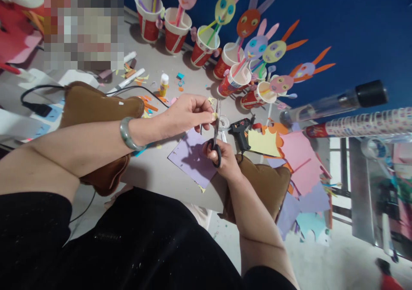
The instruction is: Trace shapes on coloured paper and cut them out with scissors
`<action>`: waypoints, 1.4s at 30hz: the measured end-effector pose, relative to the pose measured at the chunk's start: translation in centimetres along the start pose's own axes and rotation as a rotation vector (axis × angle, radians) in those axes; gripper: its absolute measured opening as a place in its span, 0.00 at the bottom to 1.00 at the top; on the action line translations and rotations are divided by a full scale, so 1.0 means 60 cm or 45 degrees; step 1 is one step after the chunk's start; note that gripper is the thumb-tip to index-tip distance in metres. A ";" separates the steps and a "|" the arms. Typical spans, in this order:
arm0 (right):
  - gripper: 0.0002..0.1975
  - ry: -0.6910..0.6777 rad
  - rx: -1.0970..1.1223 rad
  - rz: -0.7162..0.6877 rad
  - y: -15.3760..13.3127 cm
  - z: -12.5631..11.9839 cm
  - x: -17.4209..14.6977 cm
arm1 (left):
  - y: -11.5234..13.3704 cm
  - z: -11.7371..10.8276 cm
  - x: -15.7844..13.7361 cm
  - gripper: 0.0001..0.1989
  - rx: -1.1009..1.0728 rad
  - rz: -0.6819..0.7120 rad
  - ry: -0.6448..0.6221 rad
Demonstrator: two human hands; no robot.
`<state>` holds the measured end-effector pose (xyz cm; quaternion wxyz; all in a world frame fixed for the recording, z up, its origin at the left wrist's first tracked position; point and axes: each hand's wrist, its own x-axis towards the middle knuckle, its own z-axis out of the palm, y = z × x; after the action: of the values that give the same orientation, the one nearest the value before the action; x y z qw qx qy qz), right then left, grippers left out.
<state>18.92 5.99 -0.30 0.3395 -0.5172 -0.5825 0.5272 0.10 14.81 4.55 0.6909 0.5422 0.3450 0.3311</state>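
My right hand (222, 157) is closed around the black handles of a pair of scissors (217, 131), whose blades point up and away from me. Close to the blades, my left hand (193, 113) pinches a small pale yellow piece of paper (214, 117) between thumb and fingers. Whether the blades touch that piece I cannot tell. Below both hands a purple sheet of paper (188, 157) lies on the table, with shadows and tiny scraps on it. A black glue gun (240, 132) lies just right of the scissors.
Red-and-white paper cups (201, 51) with rabbit-faced paper figures line the blue partition (322, 15). Brown cushions (103, 105) lie near both arms. A glue stick (164, 85) stands among scraps; coloured paper (302, 161) is piled right. A stack of cups (363, 124) juts in.
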 end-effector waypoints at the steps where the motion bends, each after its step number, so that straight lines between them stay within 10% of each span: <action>1: 0.35 -0.001 0.000 -0.001 0.000 0.000 0.000 | 0.000 0.000 0.000 0.09 0.000 0.001 -0.003; 42: 0.35 -0.005 -0.002 0.028 0.000 -0.001 -0.002 | -0.001 -0.002 -0.001 0.08 0.003 -0.006 0.003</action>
<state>19.03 5.89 -0.30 0.3320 -0.5227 -0.5779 0.5316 -0.04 14.80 4.47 0.6906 0.5417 0.3476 0.3298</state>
